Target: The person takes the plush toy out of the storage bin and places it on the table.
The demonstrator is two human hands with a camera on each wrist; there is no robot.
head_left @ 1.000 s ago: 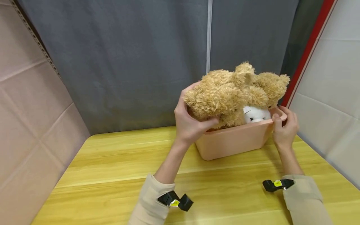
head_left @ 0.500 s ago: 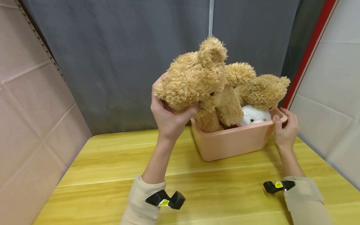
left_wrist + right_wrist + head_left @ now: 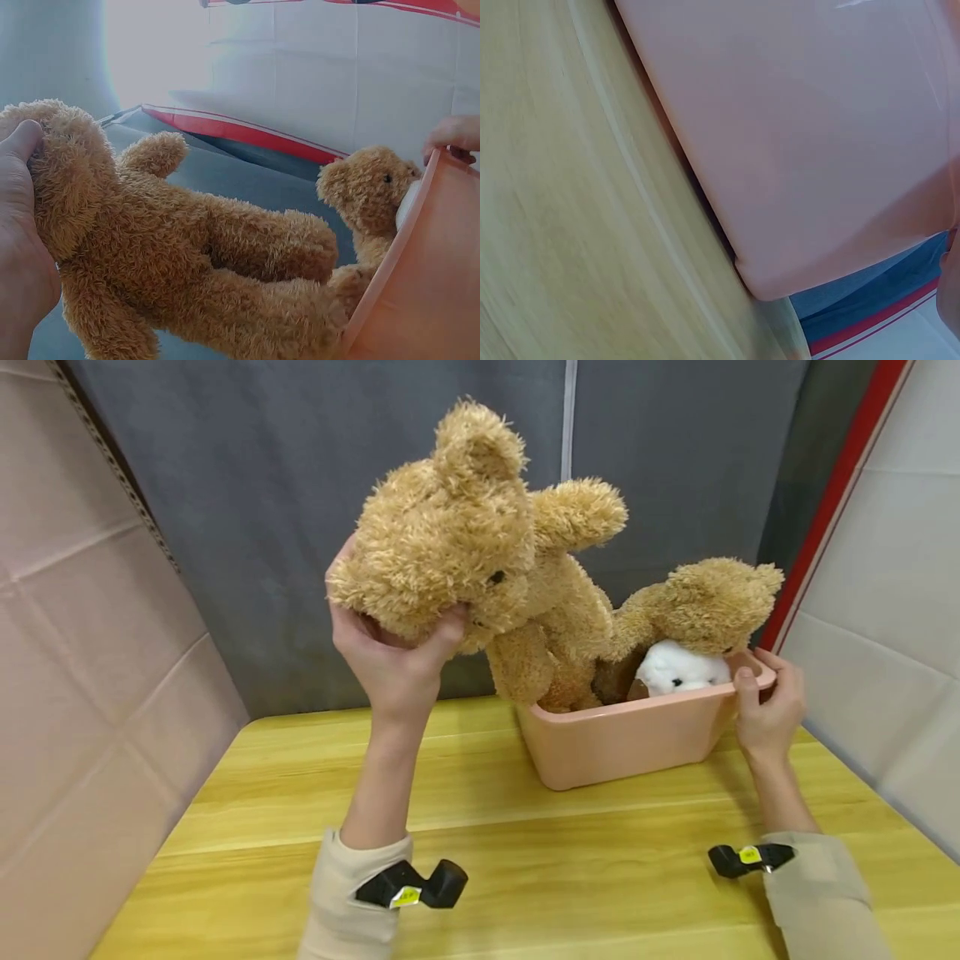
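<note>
The left hand (image 3: 393, 664) has its grip closed around the head of a big tan teddy bear (image 3: 480, 568), thumb on the near side and fingers curled under and behind the fur, and holds it up in the air above the counter (image 3: 525, 852), to the left of a pink plastic bin (image 3: 630, 739). The bear hangs tilted, head up and to the left, 1 arm sticking out to the right, its legs reaching down over the bin's left rim; in the left wrist view its lower body meets the bin's edge. The right hand (image 3: 768, 710) grips the bin's right rim, thumb on the outer near wall and fingers hooked over the edge. The bin stands on the yellow wooden counter toward the back right. Inside it sit a second, smaller tan bear (image 3: 701, 602), its head above the rim, and a white plush toy (image 3: 678, 668) just below it. A grey curtain (image 3: 300, 510) hangs behind, and pale panels stand at both sides.
</note>
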